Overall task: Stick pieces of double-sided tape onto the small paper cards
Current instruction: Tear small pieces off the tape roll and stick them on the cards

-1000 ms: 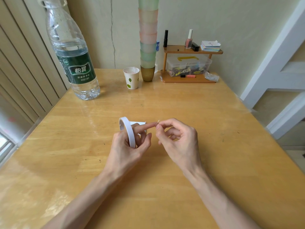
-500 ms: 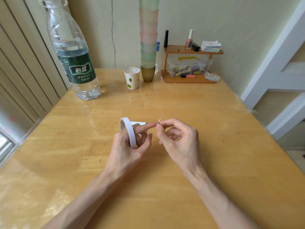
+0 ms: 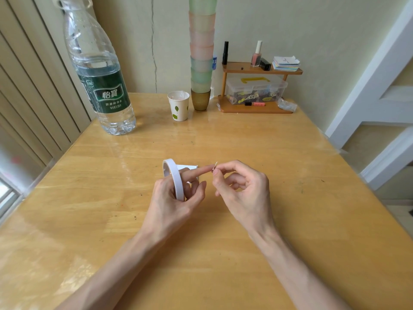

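Mid-table, both hands are raised just above the wooden table (image 3: 290,198).

- Left hand (image 3: 169,204): fingers curled round the tape roll (image 3: 173,177), clamped on it. The roll stands on edge. Its index finger (image 3: 196,173) points straight out to the right.
- Right hand (image 3: 243,193): thumb and forefinger are pinched together on a tiny tape piece (image 3: 215,164), and the other fingers are loosely curled. The pinch sits right at the tip of the left index finger. It looks like contact, but the piece is too small to tell which side is stuck to what.
- Paper card (image 3: 188,167): a white edge shows just behind the roll and the left index finger, and the rest is hidden. I cannot tell whether it lies on the table or the left hand holds it.

Far edge, left to right:
- A big water bottle (image 3: 100,86) with a green label.
- A paper cup (image 3: 178,106) with a leaf print.
- A tall cup stack (image 3: 201,52), just beside the paper cup.
- A small wooden shelf (image 3: 243,71). A clear plastic box (image 3: 254,90) is on the lower level, with an orange marker (image 3: 254,104) in front of it. A nail polish bottle (image 3: 257,54) and a stack of coloured notes (image 3: 286,63) are on top.

All of these are well apart from the hands.
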A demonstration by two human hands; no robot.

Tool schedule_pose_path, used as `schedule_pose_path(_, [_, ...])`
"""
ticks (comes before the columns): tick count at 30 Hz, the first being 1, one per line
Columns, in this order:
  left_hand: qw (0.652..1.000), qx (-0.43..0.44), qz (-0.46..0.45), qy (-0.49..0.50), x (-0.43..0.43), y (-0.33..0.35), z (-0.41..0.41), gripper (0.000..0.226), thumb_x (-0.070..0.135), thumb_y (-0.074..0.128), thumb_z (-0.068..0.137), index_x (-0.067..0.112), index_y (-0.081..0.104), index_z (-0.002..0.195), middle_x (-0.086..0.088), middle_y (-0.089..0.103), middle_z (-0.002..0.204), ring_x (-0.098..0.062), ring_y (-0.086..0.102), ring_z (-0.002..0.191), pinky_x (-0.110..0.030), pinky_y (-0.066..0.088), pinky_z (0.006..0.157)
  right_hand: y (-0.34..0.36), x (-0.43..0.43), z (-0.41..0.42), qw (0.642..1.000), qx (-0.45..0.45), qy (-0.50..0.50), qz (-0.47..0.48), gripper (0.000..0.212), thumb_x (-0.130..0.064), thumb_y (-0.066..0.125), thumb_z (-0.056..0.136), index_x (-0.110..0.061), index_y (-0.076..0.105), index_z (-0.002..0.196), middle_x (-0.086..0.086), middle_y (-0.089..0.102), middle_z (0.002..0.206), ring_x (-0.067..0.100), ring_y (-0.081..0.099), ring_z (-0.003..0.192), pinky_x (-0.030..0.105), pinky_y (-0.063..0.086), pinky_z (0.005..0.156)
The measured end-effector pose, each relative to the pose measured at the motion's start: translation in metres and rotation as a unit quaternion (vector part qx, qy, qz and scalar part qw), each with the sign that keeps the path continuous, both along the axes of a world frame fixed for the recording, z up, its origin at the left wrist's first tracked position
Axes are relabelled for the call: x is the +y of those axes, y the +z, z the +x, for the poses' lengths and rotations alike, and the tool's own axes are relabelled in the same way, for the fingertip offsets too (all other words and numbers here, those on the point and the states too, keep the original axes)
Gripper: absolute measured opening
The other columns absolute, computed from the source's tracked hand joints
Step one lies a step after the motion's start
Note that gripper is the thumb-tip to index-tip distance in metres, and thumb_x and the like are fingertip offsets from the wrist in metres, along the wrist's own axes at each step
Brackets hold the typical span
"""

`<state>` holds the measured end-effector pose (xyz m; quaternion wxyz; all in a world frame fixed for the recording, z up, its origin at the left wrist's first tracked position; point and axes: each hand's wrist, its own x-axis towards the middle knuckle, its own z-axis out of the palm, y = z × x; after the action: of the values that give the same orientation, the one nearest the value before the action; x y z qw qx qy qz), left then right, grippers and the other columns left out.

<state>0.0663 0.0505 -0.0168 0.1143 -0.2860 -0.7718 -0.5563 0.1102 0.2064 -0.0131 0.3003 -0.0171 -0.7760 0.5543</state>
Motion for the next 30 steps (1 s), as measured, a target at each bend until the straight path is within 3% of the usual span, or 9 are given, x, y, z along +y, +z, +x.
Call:
schedule_pose_path(14, [0.998,0.047,-0.032,0.009,-0.0022,-0.0018,-0.0021,0.046,0.001,0.072,0.091,0.035,0.075,0.121,0.015,0.041,0.056,-0.006,0.038,0.05,-0.011,0.034,0.057,0.0023,-0.0008,0.0016,1.0,0.004,-0.01,-0.003,0.006,-0.02,0.079,0.088,-0.021,0.074,0.087,-0.009,0.071,0.067,0.022,0.071,0.06,0.041,0.055,0.057])
schedule_pose_path(18, [0.998,0.052,-0.031,0.01,-0.0018,-0.0024,-0.0025,0.046,-0.001,0.073,0.091,0.034,0.076,0.122,0.014,0.041,0.057,-0.006,0.038,0.05,-0.011,0.034,0.058,0.0022,-0.0013,0.0012,1.0,0.001,-0.013,-0.001,0.009,-0.014,0.08,0.089,-0.02,0.074,0.086,-0.009,0.07,0.065,0.021,0.07,0.059,0.042,0.054,0.058])
schedule_pose_path(30, [1.0,0.007,-0.013,-0.007,-0.0004,-0.0005,-0.0009,0.042,0.001,0.071,0.092,0.034,0.076,0.118,0.014,0.037,0.051,-0.006,0.033,0.048,-0.01,0.033,0.057,0.005,-0.001,0.0023,1.0,0.001,-0.004,-0.014,0.012,-0.011,0.079,0.087,-0.02,0.072,0.083,-0.008,0.069,0.068,0.022,0.07,0.059,0.043,0.054,0.055])
